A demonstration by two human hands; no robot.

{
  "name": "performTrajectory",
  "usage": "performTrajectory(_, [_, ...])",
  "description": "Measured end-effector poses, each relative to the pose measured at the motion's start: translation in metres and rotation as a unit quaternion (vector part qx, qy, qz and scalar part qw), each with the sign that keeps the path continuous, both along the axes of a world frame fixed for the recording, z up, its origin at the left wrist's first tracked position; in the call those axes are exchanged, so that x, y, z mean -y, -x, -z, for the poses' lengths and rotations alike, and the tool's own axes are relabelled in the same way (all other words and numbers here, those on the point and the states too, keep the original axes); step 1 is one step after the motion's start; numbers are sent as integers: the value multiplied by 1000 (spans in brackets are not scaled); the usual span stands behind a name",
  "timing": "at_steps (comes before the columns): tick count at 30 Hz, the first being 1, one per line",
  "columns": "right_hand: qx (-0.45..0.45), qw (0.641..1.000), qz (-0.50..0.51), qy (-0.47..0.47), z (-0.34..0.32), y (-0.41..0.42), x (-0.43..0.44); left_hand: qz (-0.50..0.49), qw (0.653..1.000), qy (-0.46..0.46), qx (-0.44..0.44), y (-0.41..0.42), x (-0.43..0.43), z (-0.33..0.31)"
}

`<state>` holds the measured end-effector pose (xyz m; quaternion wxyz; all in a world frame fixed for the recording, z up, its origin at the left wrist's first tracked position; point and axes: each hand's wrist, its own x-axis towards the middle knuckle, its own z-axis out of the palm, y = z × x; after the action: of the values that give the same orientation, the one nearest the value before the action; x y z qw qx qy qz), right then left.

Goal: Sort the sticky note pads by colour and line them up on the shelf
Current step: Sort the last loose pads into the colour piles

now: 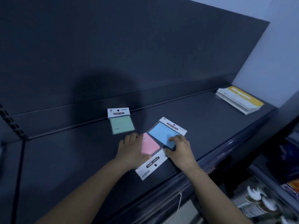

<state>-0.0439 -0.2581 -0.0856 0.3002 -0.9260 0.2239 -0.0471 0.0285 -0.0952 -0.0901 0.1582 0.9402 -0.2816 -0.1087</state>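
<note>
A green sticky note pad (121, 123) lies flat near the back of the dark shelf (210, 113), its white header pointing away from me. In front of it a pink pad (151, 145) and a blue pad (163, 133) overlap, the blue one on top. The pink pad's header points toward me, the blue pad's header away. My left hand (131, 149) lies on the pink pad, fingers spread flat and thumb on its near corner. My right hand (181, 151) grips the near edge of the blue pad with curled fingers.
A stack of white and yellow booklets (239, 99) lies at the shelf's far right end, by the wall. The shelf's front lip (226, 143) runs diagonally. Lower shelves at the bottom right hold blurred goods (258, 202). A slotted upright (11, 120) stands at the left.
</note>
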Motion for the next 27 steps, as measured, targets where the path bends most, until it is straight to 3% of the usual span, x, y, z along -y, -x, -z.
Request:
performTrajectory(11, [-11, 997, -25, 67, 6, -45, 52, -114, 993, 6, 25, -18, 51, 6])
performTrajectory(16, [-29, 992, -60, 105, 3, -70, 85, -143, 988, -51, 25, -29, 80, 1])
performTrajectory(27, [-69, 993, -85, 52, -7, -114, 136, -210, 960, -173, 71, -56, 120, -8])
